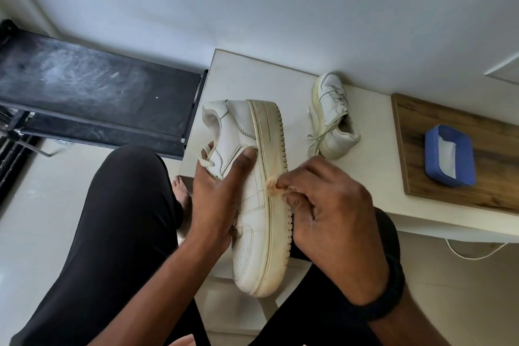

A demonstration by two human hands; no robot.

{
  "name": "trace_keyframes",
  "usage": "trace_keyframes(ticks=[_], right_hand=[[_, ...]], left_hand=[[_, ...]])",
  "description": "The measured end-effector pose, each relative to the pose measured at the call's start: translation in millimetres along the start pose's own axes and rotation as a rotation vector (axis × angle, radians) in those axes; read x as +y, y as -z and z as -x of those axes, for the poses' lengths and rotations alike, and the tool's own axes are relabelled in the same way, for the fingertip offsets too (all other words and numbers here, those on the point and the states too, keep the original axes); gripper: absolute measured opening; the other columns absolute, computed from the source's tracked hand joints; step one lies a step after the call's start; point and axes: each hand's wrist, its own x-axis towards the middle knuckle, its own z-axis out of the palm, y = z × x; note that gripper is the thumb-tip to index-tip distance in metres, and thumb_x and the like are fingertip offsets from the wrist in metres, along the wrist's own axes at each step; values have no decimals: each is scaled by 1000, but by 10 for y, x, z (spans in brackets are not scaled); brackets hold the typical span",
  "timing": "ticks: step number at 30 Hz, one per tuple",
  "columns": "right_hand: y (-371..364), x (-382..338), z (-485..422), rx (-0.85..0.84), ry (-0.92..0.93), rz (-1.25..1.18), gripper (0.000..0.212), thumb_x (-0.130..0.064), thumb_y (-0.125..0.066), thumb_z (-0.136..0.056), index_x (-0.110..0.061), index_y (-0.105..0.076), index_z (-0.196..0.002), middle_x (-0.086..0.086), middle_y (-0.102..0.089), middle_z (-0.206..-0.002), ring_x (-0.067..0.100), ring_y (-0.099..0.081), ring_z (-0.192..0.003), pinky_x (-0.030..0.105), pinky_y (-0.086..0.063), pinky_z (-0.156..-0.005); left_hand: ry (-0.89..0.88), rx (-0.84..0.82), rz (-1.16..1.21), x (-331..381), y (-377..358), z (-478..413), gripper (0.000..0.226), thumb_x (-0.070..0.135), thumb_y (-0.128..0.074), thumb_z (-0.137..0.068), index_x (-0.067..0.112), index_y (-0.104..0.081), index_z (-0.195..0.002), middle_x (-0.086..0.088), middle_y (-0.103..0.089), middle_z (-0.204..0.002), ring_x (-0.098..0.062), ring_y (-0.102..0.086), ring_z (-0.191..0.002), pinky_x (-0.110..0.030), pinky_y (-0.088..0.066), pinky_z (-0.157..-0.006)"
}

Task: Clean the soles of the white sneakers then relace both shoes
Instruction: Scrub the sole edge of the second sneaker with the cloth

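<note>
The left hand (pixel 222 191) grips the white leather sneaker (pixel 250 222) on its side above the lap, toe toward the person, so its yellowed rubber sole edge (pixel 276 241) faces the right hand (pixel 328 205), whose fingertips pinch a small tan cloth wad (pixel 271 185) against it.

Home — treadmill (pixel 98 93), tiled floor (pixel 42 219).

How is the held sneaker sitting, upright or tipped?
Tipped on its side: the held sneaker has its midsole wall facing the camera and tread to the right, with the left hand gripping its upper.
</note>
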Motion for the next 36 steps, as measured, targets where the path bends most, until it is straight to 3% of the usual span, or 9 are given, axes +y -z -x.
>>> trace_keyframes(ticks=[5, 13, 19, 26, 36], right_hand=[[-31, -82, 89, -109, 91, 28, 25, -3, -76, -78, -17, -75, -98, -2, -65, -93, 16, -65, -86, 35, -61, -73], [38, 53, -100, 35, -1, 20, 24, -2, -70, -80, -14, -76, -100, -2, -67, -95, 15, -68, -83, 34, -62, -73], [-37, -206, 51, -191, 110, 92, 26, 0, -75, -75, -17, -72, -96, -1, -60, -95, 17, -61, -86, 37, -60, -71], [56, 26, -136, -25, 0, 13, 27, 3, -76, -78, -16, -75, -98, -3, -67, -97, 15, -68, -85, 34, -62, -73], [-56, -8, -23, -70, 41, 16, 24, 0, -78, -78, -15, -75, -96, -3, -64, -95, 14, -66, -86, 34, -62, -75]], left_hand=[[-6, 2, 13, -19, 28, -8, 45, 23, -75, -95, 8, -59, -134, -19, -75, -119, -38, -74, -109, -63, -58, -95], [-32, -18, -16, -39, -4, -2, 56, 31, -79, -84, 12, -60, -134, -14, -75, -121, -33, -75, -111, -60, -58, -97], [-25, -3, 7, -63, 43, -21, 50, 27, -77, -90, 9, -61, -133, -18, -75, -121, -38, -73, -112, -64, -55, -100], [-10, -33, 1, -39, 17, -11, 58, 31, -78, -85, 10, -59, -135, -16, -75, -122, -35, -75, -110, -60, -58, -97], [74, -66, 32, -48, 44, -30, 47, 27, -78, -90, 8, -65, -131, -18, -76, -121, -38, -73, -113, -61, -56, -100]])
